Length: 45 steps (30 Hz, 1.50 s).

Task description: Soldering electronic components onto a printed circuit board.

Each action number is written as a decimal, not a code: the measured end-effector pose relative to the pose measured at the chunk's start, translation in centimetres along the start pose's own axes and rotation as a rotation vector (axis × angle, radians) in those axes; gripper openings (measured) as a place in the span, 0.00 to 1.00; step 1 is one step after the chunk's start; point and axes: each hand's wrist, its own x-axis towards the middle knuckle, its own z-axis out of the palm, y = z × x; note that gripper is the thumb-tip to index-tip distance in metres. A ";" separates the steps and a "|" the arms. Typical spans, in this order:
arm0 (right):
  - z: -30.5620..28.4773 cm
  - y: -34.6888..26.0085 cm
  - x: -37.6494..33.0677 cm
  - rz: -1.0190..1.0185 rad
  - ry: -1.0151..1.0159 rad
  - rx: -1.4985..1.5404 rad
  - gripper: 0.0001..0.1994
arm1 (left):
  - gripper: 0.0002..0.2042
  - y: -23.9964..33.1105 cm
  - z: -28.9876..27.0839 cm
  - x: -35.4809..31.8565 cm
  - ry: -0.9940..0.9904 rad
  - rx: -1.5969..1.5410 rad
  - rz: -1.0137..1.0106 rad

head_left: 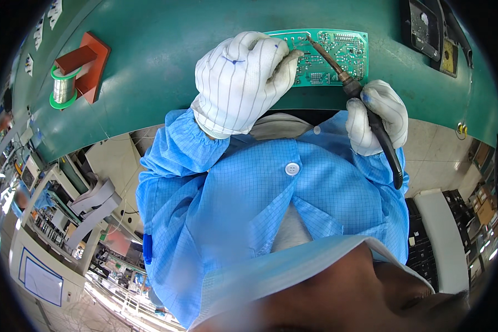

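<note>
A green circuit board [344,80] lies on the green bench mat, its upper side crowded with small solder points. My right hand [383,113], in a white glove, is wrapped round the black handle of a soldering iron [377,127]. The iron slants up and left, its tip at the board's upper middle part. My left hand [243,74], in a striped white glove with blue marks, covers the board's left end. Its fingers are curled and closed, thumb tip close to the iron's tip; whatever they grip is hidden.
A spool of solder wire [64,88] sits on a reddish-brown stand [97,66] at the left. At the far right is a black soldering iron holder [426,30] with a yellowish sponge [450,60]. The green mat's curved front edge [116,135] runs near my body.
</note>
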 end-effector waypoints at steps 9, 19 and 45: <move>0.1 0.0 0.2 -0.002 0.003 -0.038 0.16 | 0.10 0.3 -0.3 0.3 -0.035 -0.015 -0.017; -1.5 -1.6 1.4 -0.079 -0.040 -0.249 0.17 | 0.10 1.4 -0.9 0.5 -0.022 -0.087 -0.096; 1.4 -3.0 1.8 -0.214 -0.103 -0.586 0.13 | 0.10 0.8 0.1 1.0 -0.139 0.021 -0.031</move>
